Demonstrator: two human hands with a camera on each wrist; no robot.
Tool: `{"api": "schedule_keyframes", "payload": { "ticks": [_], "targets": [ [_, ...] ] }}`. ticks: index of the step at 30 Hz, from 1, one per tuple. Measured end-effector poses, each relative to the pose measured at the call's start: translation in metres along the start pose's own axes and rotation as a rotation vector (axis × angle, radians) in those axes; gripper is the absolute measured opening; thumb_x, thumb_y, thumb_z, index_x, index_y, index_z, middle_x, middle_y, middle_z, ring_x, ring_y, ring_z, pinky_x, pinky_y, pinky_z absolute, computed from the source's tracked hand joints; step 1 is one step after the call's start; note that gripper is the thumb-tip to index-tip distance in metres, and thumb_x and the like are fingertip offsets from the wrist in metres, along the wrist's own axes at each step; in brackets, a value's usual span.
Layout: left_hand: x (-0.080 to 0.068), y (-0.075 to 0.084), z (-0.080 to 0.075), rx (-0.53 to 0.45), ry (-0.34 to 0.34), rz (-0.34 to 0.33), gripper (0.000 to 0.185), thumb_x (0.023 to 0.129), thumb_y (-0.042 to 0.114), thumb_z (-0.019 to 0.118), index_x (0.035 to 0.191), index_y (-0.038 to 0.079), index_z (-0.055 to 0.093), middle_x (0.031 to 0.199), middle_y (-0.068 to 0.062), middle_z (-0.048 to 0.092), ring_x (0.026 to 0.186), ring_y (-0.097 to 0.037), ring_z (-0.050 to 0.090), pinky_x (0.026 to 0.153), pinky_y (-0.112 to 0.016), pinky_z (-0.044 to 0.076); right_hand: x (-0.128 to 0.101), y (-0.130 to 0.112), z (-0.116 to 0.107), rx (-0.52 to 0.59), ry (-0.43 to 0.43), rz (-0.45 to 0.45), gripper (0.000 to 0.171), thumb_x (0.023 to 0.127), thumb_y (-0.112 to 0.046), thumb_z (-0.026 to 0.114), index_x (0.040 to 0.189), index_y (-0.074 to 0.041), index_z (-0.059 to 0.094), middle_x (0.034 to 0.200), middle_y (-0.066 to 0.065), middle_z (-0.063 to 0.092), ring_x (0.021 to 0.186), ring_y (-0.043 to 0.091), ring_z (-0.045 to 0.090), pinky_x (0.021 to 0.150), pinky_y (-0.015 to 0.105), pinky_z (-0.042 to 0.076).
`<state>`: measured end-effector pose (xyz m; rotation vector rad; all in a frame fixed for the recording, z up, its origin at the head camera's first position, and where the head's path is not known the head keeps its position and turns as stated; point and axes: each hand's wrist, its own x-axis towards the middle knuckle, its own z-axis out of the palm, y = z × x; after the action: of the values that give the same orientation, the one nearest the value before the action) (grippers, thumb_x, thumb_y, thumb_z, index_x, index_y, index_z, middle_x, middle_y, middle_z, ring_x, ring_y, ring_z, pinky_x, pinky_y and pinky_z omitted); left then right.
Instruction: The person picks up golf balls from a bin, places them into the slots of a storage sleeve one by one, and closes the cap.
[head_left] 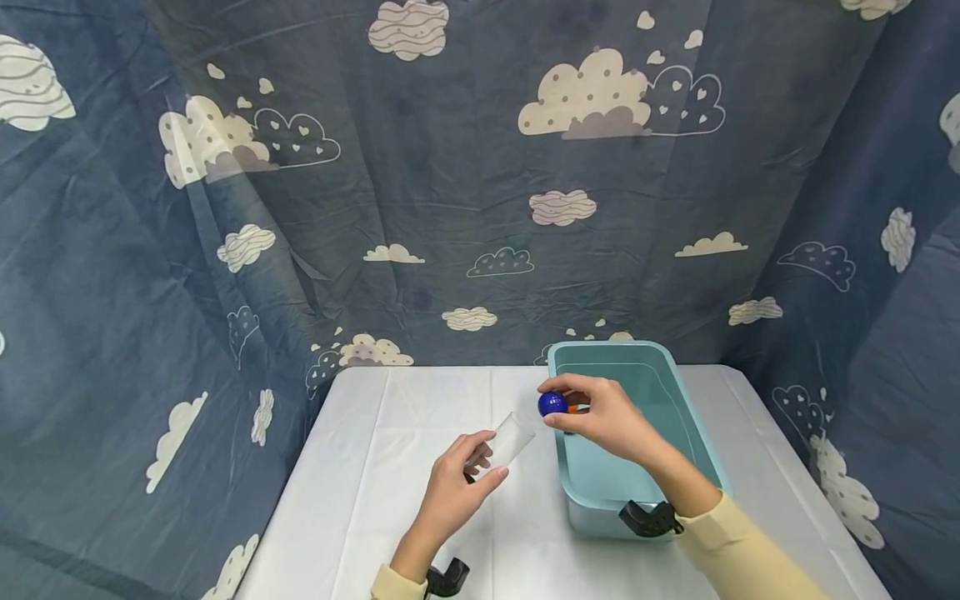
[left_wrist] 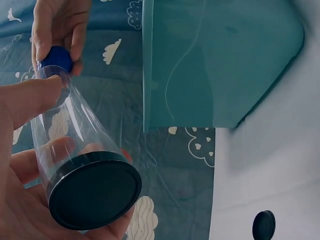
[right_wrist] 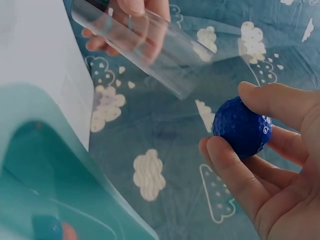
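One clear plastic tube (head_left: 513,438), in the head view, is gripped by my left hand (head_left: 457,477), left of the teal plastic bin (head_left: 609,477); my right hand (head_left: 603,415) pinches a blue dimpled ball (head_left: 552,404) near the bin. Left wrist view: with the tube tilted, I could knock the ball against it. Right wrist view: glossy, pinched lightly, it might slip.
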<state>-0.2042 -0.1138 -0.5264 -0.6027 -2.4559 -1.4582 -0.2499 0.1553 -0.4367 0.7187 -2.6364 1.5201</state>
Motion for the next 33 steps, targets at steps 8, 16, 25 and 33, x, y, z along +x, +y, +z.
{"api": "schedule_keyframes", "payload": {
  "ticks": [8, 16, 25, 33],
  "targets": [
    [-0.001, 0.004, 0.001, -0.002, -0.009, -0.006, 0.052, 0.090, 0.041, 0.076, 0.134, 0.018, 0.060, 0.106, 0.007, 0.063, 0.090, -0.017, 0.066, 0.074, -0.032, 0.057, -0.001, -0.001, 0.016, 0.037, -0.035, 0.004, 0.036, 0.084, -0.028, 0.084, 0.118, -0.031, 0.069, 0.114, -0.005, 0.068, 0.095, 0.019, 0.070, 0.075, 0.030, 0.059],
    [-0.002, 0.004, 0.002, 0.017, 0.002, 0.024, 0.050, 0.091, 0.035, 0.076, 0.134, 0.014, 0.060, 0.106, -0.001, 0.065, 0.087, -0.012, 0.065, 0.072, -0.030, 0.057, -0.001, -0.002, 0.024, 0.060, -0.051, 0.024, 0.037, 0.085, -0.027, 0.083, 0.119, -0.028, 0.070, 0.118, -0.003, 0.065, 0.097, 0.021, 0.070, 0.075, 0.030, 0.058],
    [-0.001, 0.005, 0.005, 0.017, -0.003, -0.019, 0.049, 0.089, 0.036, 0.078, 0.133, 0.022, 0.061, 0.104, 0.009, 0.063, 0.087, -0.008, 0.064, 0.073, -0.029, 0.056, -0.002, 0.002, 0.027, 0.076, -0.069, -0.005, 0.038, 0.085, -0.029, 0.082, 0.120, -0.026, 0.070, 0.120, 0.001, 0.063, 0.101, 0.024, 0.069, 0.076, 0.030, 0.058],
    [-0.002, 0.005, 0.006, 0.013, -0.007, -0.008, 0.049, 0.089, 0.033, 0.079, 0.133, 0.022, 0.061, 0.104, 0.010, 0.063, 0.086, -0.008, 0.065, 0.073, -0.028, 0.056, -0.003, 0.001, 0.028, 0.050, -0.074, 0.021, 0.037, 0.086, -0.026, 0.082, 0.121, -0.025, 0.069, 0.121, 0.002, 0.064, 0.099, 0.024, 0.069, 0.075, 0.029, 0.058]
  ]
}}
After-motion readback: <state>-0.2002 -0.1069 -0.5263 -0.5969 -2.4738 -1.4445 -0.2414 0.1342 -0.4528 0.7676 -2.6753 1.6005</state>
